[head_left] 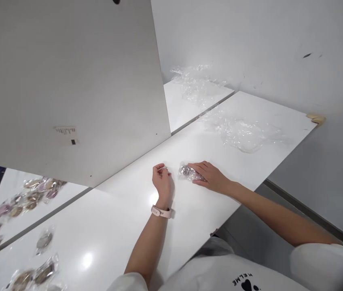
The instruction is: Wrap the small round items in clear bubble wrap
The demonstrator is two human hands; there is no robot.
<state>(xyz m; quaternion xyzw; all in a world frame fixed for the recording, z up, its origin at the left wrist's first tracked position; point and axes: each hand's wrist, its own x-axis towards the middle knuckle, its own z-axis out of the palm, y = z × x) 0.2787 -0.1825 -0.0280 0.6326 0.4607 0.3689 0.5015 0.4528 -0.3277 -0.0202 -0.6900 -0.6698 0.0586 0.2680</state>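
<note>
On the white table (200, 206), my right hand (212, 176) has its fingers closed over a crinkled clear plastic packet (186, 171). Something dark and shiny is inside the packet, but its kind is hard to make out. Just left of the packet is my left hand (162, 182), with a pale band at the wrist. Its fingers are curled in, and a small clear glint shows at the fingertips; what they hold, if anything, cannot be made out. A gap separates this hand from the packet.
Crumpled clear plastic wrappers (244, 135) lie to the right, with more plastic film (195, 87) behind. A tall grey-white panel (98, 81) rises along the table's back. Several wrapped items (44, 240) lie at the left. Tan tape (316, 119) covers the far right corner.
</note>
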